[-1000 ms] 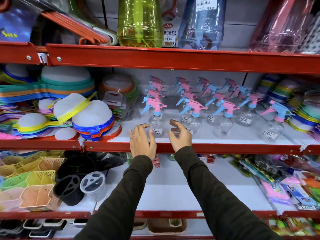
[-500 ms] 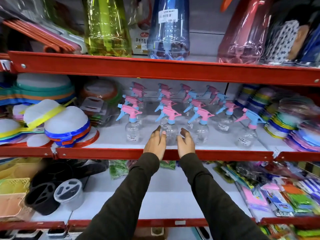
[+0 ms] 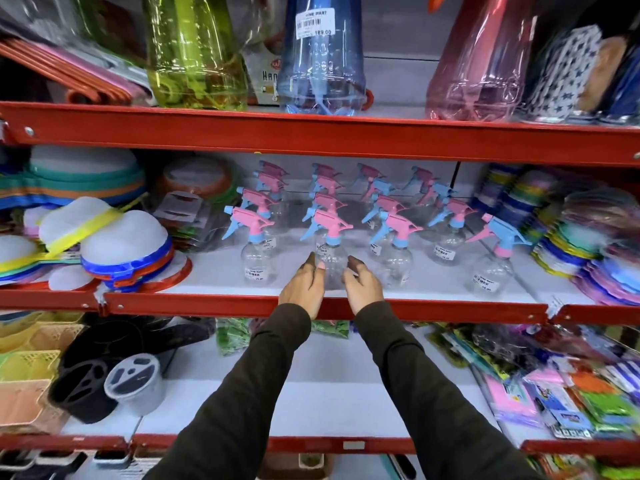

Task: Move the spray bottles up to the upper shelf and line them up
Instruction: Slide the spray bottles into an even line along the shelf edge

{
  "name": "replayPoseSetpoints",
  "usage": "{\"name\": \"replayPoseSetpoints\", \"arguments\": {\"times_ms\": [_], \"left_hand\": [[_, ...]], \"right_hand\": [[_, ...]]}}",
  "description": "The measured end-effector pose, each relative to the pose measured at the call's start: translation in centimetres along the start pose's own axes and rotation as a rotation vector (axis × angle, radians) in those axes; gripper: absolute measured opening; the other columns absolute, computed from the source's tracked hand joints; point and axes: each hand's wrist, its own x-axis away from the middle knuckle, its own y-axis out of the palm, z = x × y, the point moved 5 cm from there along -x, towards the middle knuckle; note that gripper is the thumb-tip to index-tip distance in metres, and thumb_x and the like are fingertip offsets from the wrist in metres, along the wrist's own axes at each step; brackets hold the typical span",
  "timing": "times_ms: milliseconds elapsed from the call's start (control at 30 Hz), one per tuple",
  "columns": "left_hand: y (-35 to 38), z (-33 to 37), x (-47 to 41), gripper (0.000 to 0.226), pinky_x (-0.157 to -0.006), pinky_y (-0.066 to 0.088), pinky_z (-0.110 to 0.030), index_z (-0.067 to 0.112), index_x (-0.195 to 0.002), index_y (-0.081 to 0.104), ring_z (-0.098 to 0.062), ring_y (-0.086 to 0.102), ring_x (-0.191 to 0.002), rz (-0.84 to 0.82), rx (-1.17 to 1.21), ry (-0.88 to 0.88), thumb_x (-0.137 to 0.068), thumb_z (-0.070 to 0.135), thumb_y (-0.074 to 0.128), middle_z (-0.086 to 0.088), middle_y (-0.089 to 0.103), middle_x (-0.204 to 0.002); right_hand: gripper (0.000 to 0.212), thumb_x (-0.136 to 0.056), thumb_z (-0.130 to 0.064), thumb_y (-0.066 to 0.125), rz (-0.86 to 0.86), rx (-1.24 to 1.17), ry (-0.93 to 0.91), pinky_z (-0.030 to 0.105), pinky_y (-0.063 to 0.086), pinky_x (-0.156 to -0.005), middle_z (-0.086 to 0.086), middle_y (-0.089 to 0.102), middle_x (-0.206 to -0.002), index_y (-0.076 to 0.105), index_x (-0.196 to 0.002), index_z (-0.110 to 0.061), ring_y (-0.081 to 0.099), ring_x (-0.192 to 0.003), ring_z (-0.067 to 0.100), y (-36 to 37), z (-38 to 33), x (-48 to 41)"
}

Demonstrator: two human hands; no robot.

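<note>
Several small clear spray bottles with pink and blue trigger heads stand in rows on the white middle shelf (image 3: 214, 282). The front bottle of the second row (image 3: 330, 258) has a pink head and a blue collar. My left hand (image 3: 304, 287) is cupped at its left side, fingertips against the plastic. My right hand (image 3: 362, 289) is cupped at its right side, fingers curled and close to it. Neither hand wraps around the bottle, which stands upright on the shelf. Front bottles stand to its left (image 3: 258, 261) and right (image 3: 394, 265), and one stands apart at far right (image 3: 491, 268).
Stacked strainers and lids (image 3: 117, 251) fill the shelf's left end, coloured plate stacks (image 3: 571, 247) its right. Large tinted bottles (image 3: 322, 64) stand on the shelf above. Below are baskets and a black holder (image 3: 86, 375) at left and packets (image 3: 554, 386) at right.
Both hands have shifted from the front bottle of the first row to the front bottle of the second row. The view has swung right and moved closer.
</note>
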Motion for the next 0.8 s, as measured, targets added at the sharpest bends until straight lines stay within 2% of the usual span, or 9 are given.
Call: {"name": "replayPoseSetpoints", "arguments": {"times_ms": [133,233,367,467,533,567,633,700,800], "left_hand": [[0.0,0.7,0.6,0.055,-0.110,0.035,-0.037,0.019,-0.156,0.022,-0.031,0.045,-0.136,0.103,-0.019,0.080,-0.104,0.038,0.031,-0.012,0.037,-0.156],[-0.1,1.1,1.7,0.051,-0.108,0.037,-0.037,0.019,-0.151,0.031,-0.031,0.048,-0.131,0.248,0.021,0.112,-0.103,0.033,0.038,-0.010,0.040,-0.152],[0.6,2.4,3.3,0.040,-0.098,0.031,-0.026,0.017,-0.135,0.046,-0.024,0.051,-0.123,0.387,0.006,0.149,-0.100,0.033,0.040,-0.007,0.051,-0.137],[2.6,4.5,4.0,0.037,-0.098,0.029,-0.026,0.019,-0.128,0.052,-0.020,0.051,-0.120,0.345,0.006,0.250,-0.099,0.034,0.036,-0.002,0.056,-0.131],[4.2,5.9,3.8,0.039,-0.102,0.028,-0.027,0.020,-0.131,0.051,-0.019,0.051,-0.122,0.273,-0.008,0.297,-0.100,0.035,0.033,0.000,0.056,-0.134],[5.0,6.5,3.5,0.042,-0.106,0.029,-0.028,0.019,-0.135,0.050,-0.019,0.050,-0.126,0.228,-0.016,0.297,-0.100,0.036,0.032,-0.001,0.055,-0.138],[6.7,7.6,2.5,0.048,-0.112,0.030,-0.033,0.017,-0.145,0.043,-0.024,0.045,-0.135,0.114,-0.025,0.251,-0.103,0.038,0.031,-0.006,0.048,-0.148],[8.1,8.3,1.5,0.054,-0.116,0.028,-0.035,0.016,-0.152,0.032,-0.027,0.038,-0.142,0.003,-0.011,0.167,-0.104,0.039,0.031,-0.009,0.037,-0.157],[9.5,9.0,0.6,0.055,-0.112,0.022,-0.026,0.017,-0.155,0.027,-0.026,0.033,-0.146,-0.113,0.117,0.059,-0.105,0.039,0.030,-0.009,0.030,-0.161]], "right_hand": [[0.043,-0.097,-0.013,0.046,0.068,-0.074,-0.011,0.020,0.036,-0.100,0.007,0.053,-0.143,0.050,-0.140,-0.012,0.052,-0.124,0.017,-0.4,0.0,0.4],[0.034,-0.094,-0.005,0.046,0.171,-0.144,-0.070,0.022,0.042,-0.097,0.005,0.064,-0.126,0.064,-0.122,-0.013,0.059,-0.115,0.016,-1.3,0.2,1.0],[0.032,-0.091,0.002,0.043,0.324,-0.247,-0.126,0.038,0.053,-0.093,0.001,0.070,-0.101,0.069,-0.093,-0.018,0.066,-0.101,0.022,-3.9,1.1,1.7],[0.033,-0.088,0.005,0.044,0.468,-0.243,-0.183,0.027,0.050,-0.088,0.008,0.067,-0.101,0.066,-0.087,-0.019,0.063,-0.093,0.017,-7.1,1.7,1.8],[0.029,-0.088,0.004,0.046,0.531,-0.188,-0.201,0.013,0.044,-0.082,0.006,0.062,-0.104,0.065,-0.091,-0.017,0.059,-0.089,0.012,-9.0,2.0,1.6],[0.027,-0.088,0.003,0.047,0.534,-0.178,-0.187,0.011,0.043,-0.082,0.005,0.060,-0.107,0.065,-0.096,-0.015,0.059,-0.091,0.013,-9.9,2.2,1.3],[0.029,-0.090,0.002,0.046,0.481,-0.163,-0.119,0.019,0.044,-0.091,0.006,0.059,-0.117,0.064,-0.111,-0.011,0.057,-0.100,0.015,-11.1,2.8,0.3],[0.037,-0.094,-0.002,0.045,0.365,-0.143,-0.026,0.020,0.038,-0.096,0.009,0.056,-0.132,0.057,-0.128,-0.009,0.053,-0.110,0.015,-11.7,3.3,-0.8],[0.046,-0.097,-0.009,0.044,0.207,-0.055,0.056,0.018,0.031,-0.101,0.010,0.049,-0.146,0.045,-0.143,-0.007,0.049,-0.129,0.023,-12.0,3.8,-1.9]]}}
